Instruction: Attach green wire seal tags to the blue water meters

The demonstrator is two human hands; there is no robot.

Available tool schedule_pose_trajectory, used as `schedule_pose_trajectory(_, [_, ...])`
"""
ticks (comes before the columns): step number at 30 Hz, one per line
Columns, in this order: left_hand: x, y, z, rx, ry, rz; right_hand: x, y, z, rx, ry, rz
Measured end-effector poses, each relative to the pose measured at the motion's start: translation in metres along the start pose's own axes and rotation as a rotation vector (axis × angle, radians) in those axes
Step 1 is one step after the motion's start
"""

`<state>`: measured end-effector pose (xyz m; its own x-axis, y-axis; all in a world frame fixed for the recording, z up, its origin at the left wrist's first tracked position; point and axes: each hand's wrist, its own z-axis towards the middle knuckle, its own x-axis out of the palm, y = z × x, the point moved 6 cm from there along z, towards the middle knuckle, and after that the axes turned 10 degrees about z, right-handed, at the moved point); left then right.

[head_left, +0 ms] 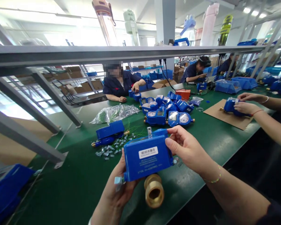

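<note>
A blue water meter (144, 157) with a white barcode label is held up over the green table, its brass threaded end (154, 193) pointing toward me. My left hand (118, 190) is wrapped round its left side and underside, where some fingers are hidden. At the upper right corner, my right hand (189, 150) pinches the meter between thumb and fingers. A small light-blue seal tag (118, 180) hangs at its lower left corner, and a clear one (176, 161) shows at the right. Behind it lie loose seal tags (110, 149) with thin green wires (131, 125).
Another blue meter (110, 131) lies behind the tags, near a clear plastic bag (117, 113). Several meters (166, 109) are heaped mid-table. A co-worker's hands (248, 106) hold a meter over cardboard (236, 120) at right. A metal shelf (131, 54) with bottles crosses above.
</note>
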<state>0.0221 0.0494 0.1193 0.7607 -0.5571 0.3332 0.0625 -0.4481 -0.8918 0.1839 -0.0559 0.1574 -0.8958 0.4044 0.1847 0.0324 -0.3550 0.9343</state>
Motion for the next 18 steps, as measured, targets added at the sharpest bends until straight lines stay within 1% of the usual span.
schedule_pose_trajectory(6, [-0.008, -0.008, -0.012, 0.044, -0.016, -0.052, 0.017, 0.002, 0.000, -0.002, 0.019, 0.001])
schedule_pose_trajectory(11, [-0.014, -0.012, -0.016, 0.045, 0.010, -0.050, 0.028, 0.001, 0.005, 0.011, 0.037, -0.015])
schedule_pose_trajectory(13, [-0.019, -0.013, -0.017, 0.076, 0.010, -0.051, 0.033, 0.001, 0.008, 0.010, 0.058, -0.033])
schedule_pose_trajectory(15, [-0.029, -0.011, -0.023, 0.155, -0.033, -0.052, 0.042, -0.002, 0.006, -0.005, 0.129, -0.051])
schedule_pose_trajectory(16, [-0.037, -0.010, -0.028, 0.222, -0.069, -0.039, 0.050, -0.007, 0.003, -0.013, 0.187, -0.060])
schedule_pose_trajectory(18, [-0.059, -0.005, -0.045, 0.390, -0.155, 0.046, 0.068, -0.027, -0.006, -0.013, 0.321, -0.068])
